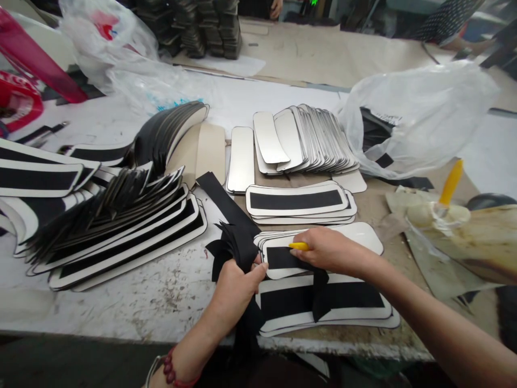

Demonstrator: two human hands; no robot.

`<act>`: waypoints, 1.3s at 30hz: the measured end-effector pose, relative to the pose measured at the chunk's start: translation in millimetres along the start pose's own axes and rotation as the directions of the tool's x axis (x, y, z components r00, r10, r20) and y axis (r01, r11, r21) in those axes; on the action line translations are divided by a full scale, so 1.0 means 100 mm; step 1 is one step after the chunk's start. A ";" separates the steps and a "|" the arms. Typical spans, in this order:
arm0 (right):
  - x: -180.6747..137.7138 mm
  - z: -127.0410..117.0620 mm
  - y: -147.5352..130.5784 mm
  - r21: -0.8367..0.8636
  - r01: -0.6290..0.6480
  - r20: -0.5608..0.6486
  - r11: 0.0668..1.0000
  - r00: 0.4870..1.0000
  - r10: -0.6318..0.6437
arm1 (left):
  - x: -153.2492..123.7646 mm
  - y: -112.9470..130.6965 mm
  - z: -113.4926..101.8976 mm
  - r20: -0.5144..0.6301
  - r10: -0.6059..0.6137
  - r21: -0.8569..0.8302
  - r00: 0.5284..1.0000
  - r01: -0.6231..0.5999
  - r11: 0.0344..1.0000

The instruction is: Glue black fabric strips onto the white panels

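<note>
My left hand (238, 288) is closed around a bunch of black fabric strips (238, 245), its thumb at the left end of a white panel (278, 273). A black strip (278, 257) lies along that panel. My right hand (329, 249) rests over the strip, fingers closed on a tool with a yellow handle (299, 246); its working end is hidden. Beneath this panel are several similar white ones. Nearer me lies another stack of panels (379, 314) with a black strip on top, one piece of the strip folded up.
On the left is a large heap of panels with black strips (133, 245). Plain white panels (319, 140) lean in a row behind, beside a clear plastic bag (428, 113). A yellow-handled brush (450, 183) stands in a glue-smeared pot (420, 218) at right. Another person's hand (276, 8) shows at the far side.
</note>
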State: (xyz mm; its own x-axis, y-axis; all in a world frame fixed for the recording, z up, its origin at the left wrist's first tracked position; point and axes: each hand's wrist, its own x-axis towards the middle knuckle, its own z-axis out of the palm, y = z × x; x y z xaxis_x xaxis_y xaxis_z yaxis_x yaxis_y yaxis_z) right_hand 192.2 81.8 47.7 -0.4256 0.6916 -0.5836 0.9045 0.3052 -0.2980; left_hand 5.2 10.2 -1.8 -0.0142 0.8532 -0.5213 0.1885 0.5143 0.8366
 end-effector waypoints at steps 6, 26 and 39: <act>0.00 -0.02 -0.05 -0.082 -0.015 0.022 0.996 1.000 0.017 | 0.00 -0.02 0.01 -0.024 -0.007 0.010 1.000 0.008 1.000; 0.01 0.05 -0.09 -0.190 -0.031 -0.075 0.981 0.997 0.017 | 0.05 -0.10 0.11 -0.150 0.029 0.128 0.988 -0.009 0.992; 0.00 0.08 -0.10 -0.186 -0.044 -0.113 0.982 0.993 0.023 | 0.07 -0.07 0.15 -0.206 0.054 0.155 0.977 -0.022 0.988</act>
State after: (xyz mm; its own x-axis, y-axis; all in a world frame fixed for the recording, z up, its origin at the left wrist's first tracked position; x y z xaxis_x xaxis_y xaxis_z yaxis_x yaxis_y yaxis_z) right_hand 182.4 73.3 44.3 -0.3990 0.7679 -0.5011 0.9116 0.3911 -0.1265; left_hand 18.6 10.7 -14.1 -0.2065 0.8790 -0.4297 0.3388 0.4762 0.8114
